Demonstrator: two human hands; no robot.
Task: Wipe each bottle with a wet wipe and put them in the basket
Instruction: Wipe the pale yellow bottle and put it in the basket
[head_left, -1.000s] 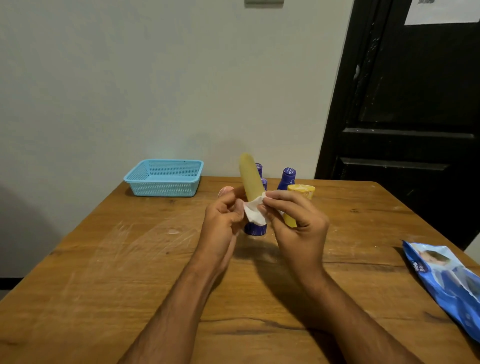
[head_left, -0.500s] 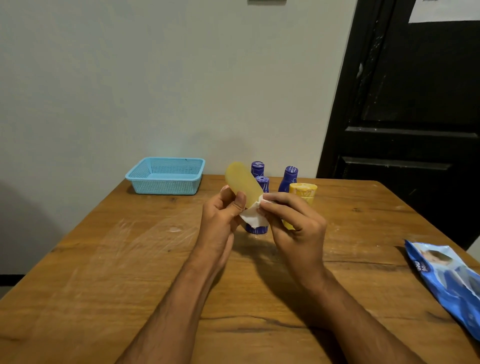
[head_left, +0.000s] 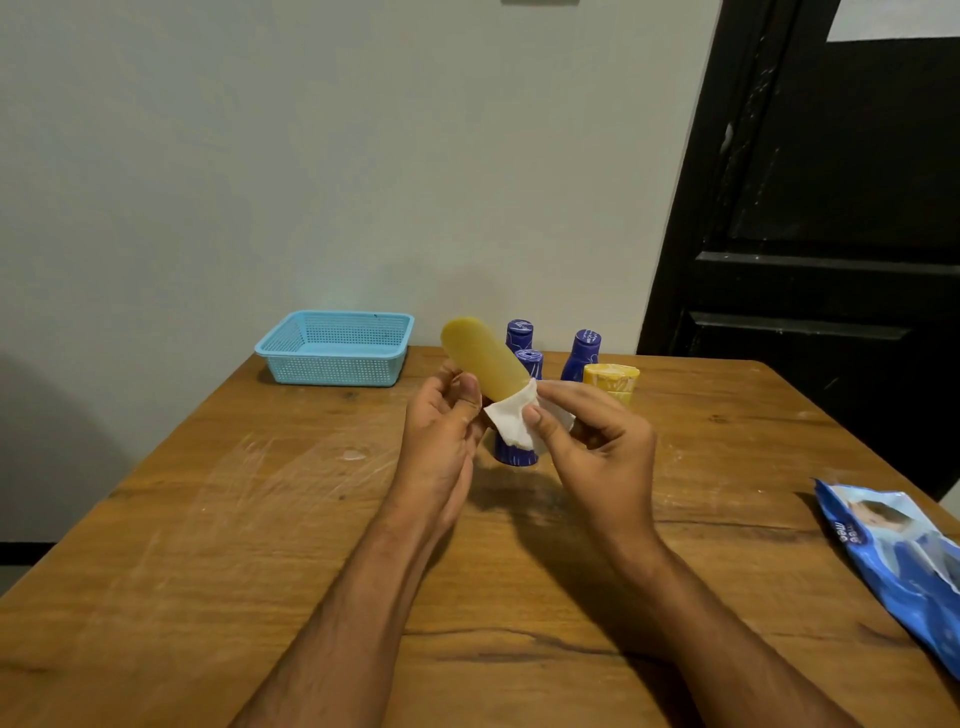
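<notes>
Yellow bottle (head_left: 484, 359) sits in the air above the wooden table (head_left: 208, 519), tilted with its rounded end up and to the left, and your left hand (head_left: 441, 431) holds it near its lower part with thumb and curled fingers, forearm reaching in from below. Your right hand (head_left: 587, 441) pinches the white wet wipe (head_left: 511, 418) round the bottle's lower end, thumb in front and fingers curled behind. Well apart at the far left stands the blue basket (head_left: 335, 349), the blue bottles (head_left: 582, 353) just behind your hands, the wipes packet (head_left: 898, 561) at the right edge
</notes>
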